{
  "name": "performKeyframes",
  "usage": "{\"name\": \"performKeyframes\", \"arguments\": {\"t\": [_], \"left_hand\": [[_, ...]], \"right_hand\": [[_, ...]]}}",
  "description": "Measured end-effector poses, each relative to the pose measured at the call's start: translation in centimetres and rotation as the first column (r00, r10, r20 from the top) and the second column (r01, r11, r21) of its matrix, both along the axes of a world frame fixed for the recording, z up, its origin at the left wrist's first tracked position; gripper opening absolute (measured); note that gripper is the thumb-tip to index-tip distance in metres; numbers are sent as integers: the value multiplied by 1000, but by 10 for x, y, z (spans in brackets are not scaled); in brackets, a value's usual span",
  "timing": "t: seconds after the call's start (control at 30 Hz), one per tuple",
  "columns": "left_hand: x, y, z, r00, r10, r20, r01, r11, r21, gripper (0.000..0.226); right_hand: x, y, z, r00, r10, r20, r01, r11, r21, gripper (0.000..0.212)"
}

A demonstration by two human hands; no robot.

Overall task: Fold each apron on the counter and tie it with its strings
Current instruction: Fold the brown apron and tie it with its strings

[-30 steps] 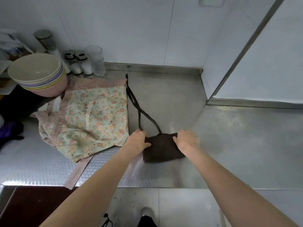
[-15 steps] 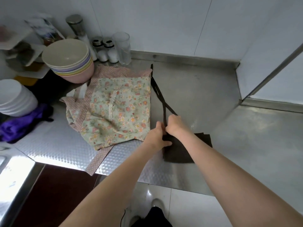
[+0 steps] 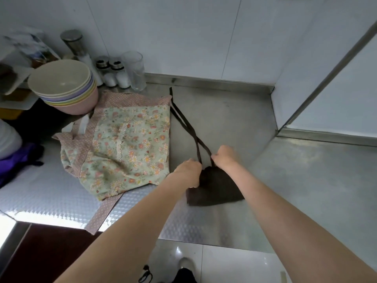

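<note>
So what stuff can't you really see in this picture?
- Head view: the fingertips of the left hand and right hand curl under, so the exact hold on the dark strings is hidden.
- The arms cover part of the folded dark apron.
- The floral apron hides most of the pink dotted one.
- Left edge cuts off the white bowls.

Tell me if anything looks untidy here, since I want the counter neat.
The floral apron lies rumpled, unfolded, with one pink strap hanging over the counter edge. The dark apron is folded; its strings trail loose, crossed, held by both hands.
</note>
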State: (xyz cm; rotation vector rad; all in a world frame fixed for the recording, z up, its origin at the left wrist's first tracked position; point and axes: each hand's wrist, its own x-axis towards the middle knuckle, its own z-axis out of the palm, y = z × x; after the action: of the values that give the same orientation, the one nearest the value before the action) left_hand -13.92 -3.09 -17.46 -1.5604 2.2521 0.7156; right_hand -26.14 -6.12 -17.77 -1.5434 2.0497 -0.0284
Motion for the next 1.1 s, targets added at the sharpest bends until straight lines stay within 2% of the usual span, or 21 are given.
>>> {"name": "performKeyframes", "arguments": {"t": [0.1, 0.17, 0.23, 0.33, 0.4, 0.5, 0.6, 0.7, 0.8, 0.93, 1.0, 1.1], "left_hand": [[-4, 4, -1, 999, -33, -26, 34, 999, 8, 44], [-3, 6, -3, 998, -52, -34, 52, 999, 13, 47], [0, 3, -3, 997, -63, -55, 65, 997, 41, 43], [1, -1, 2, 992, -79, -93, 89, 990, 111, 31], [-5, 2, 5, 992, -79, -99, 89, 991, 102, 33], [-19, 12, 6, 995, -25, -94, 32, 997, 72, 33], [-28, 17, 3, 992, 56, -117, -43, 992, 115, 35], [-30, 14, -3, 955, 223, -194, -187, 964, 188, 25], [-34, 12, 1, 844, 443, -304, -352, 883, 310, 17], [-25, 7, 13, 590, 707, -390, -467, 693, 549, 10], [-14, 3, 16, 457, 794, -401, -500, 602, 623, 4], [3, -4, 25, 311, 851, -423, -490, 525, 696, 11]], "right_hand": [[2, 7, -4, 998, 47, -51, -42, 994, 98, 39], [8, 10, -12, 995, 65, -73, -58, 994, 96, 29], [11, 12, -16, 998, 51, -24, -50, 997, 56, 19], [9, 14, -13, 982, -80, 172, 87, 996, -36, 17], [7, 17, -5, 919, -165, 358, 194, 980, -47, 11], [7, 18, 8, 804, -244, 543, 290, 957, 1, 17], [5, 19, 28, 723, -230, 652, 308, 951, -6, 8], [-3, 21, 50, 655, -185, 733, 338, 939, -66, 22], [-14, 28, 67, 538, -192, 821, 441, 894, -80, 26], [-28, 43, 77, 359, -283, 889, 605, 796, 9, 26], [-38, 54, 80, 282, -322, 904, 646, 760, 69, 26], [-52, 73, 85, 183, -320, 929, 674, 729, 119, 31]]}}
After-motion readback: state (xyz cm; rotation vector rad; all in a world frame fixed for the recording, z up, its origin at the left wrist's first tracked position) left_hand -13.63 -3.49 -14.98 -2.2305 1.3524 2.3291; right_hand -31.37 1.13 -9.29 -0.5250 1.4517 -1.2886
